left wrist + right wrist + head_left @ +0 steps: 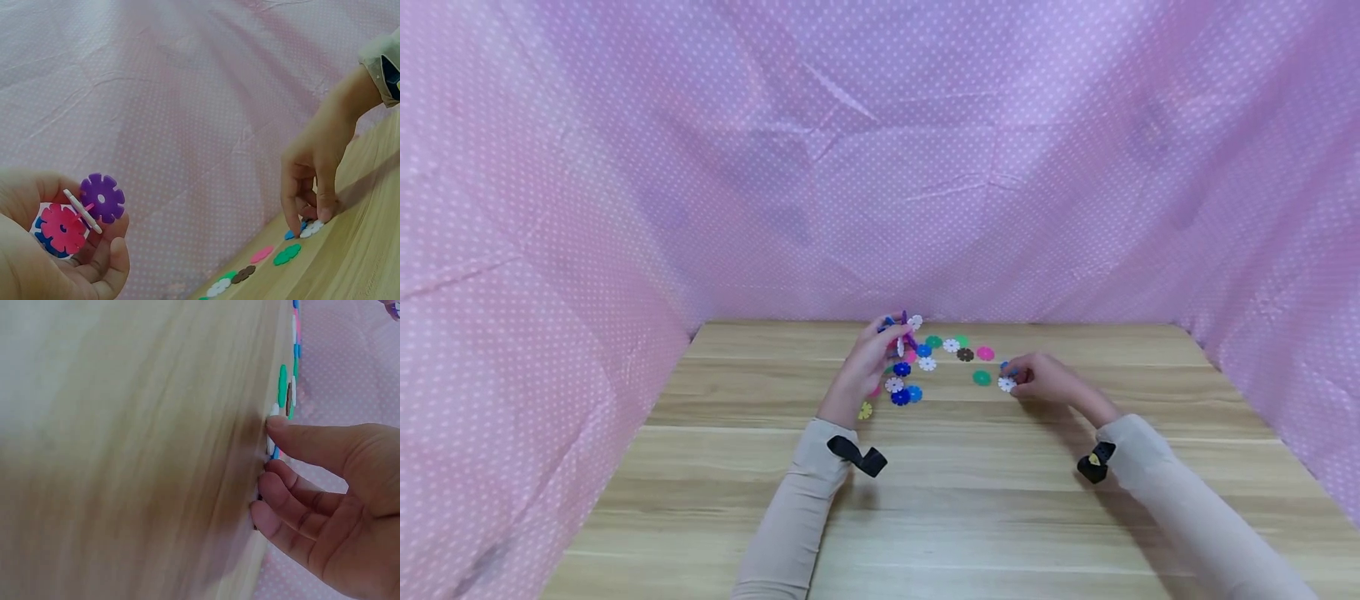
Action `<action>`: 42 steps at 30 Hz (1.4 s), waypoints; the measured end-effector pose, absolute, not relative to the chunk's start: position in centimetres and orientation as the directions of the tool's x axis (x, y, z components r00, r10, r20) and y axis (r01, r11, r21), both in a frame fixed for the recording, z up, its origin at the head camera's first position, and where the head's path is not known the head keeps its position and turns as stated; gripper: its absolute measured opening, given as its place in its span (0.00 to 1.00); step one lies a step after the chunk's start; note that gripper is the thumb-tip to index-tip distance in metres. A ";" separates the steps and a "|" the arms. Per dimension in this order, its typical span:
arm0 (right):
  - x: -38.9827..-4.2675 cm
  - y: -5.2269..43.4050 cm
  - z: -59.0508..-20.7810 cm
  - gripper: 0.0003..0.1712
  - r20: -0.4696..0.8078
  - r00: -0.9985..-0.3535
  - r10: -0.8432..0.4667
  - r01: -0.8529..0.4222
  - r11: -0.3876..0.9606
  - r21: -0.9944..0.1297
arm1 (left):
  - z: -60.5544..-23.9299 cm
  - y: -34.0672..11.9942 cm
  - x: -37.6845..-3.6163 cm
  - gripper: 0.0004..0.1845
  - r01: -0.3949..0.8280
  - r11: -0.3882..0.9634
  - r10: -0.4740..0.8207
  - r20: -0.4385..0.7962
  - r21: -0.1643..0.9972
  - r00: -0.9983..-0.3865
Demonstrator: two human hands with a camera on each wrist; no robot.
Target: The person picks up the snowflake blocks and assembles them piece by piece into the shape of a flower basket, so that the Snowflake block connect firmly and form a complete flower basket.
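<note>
Closest to the lens, the left hand [50, 250] fills the corner of its wrist view, fingers curled round a small cluster of joined discs [78, 219]; a pink disc [62, 229] faces out, a purple disc [102, 197] stands behind it, a white disc [82, 211] is slotted edge-on between them, and a blue one peeks from underneath; from the head view that cluster sits lifted above the wooden table [925, 500], over the far middle of the board. Across the way, the right hand [1045, 379] is down on the table; its fingertips [322, 215] press on a white disc [1006, 384] lying flat, with a blue disc [289, 235] just beside it; fingers bent but not wrapped round anything, the white piece still on the wood. Between the hands, loose discs lie scattered: a green disc [981, 377] near the right hand, a pink one [986, 353], a brown one [965, 354], more white and blue ones nearer the left hand, a yellow one [865, 410] by the left wrist. Pink dotted cloth [880, 167] walls the table on three sides.
</note>
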State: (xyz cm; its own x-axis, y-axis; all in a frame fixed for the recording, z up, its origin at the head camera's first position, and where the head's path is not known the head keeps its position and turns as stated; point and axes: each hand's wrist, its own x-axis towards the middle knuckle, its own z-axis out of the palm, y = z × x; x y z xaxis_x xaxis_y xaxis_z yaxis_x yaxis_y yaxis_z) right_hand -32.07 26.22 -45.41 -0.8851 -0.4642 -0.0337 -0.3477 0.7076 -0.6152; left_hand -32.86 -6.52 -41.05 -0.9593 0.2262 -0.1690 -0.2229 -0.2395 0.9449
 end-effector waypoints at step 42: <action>-32.0 14.7 -40.2 0.11 0.348 -0.907 -0.239 -0.407 0.279 -0.870 | -41.8 -6.0 -32.7 0.24 -0.234 -0.185 0.336 -0.163 0.954 -0.928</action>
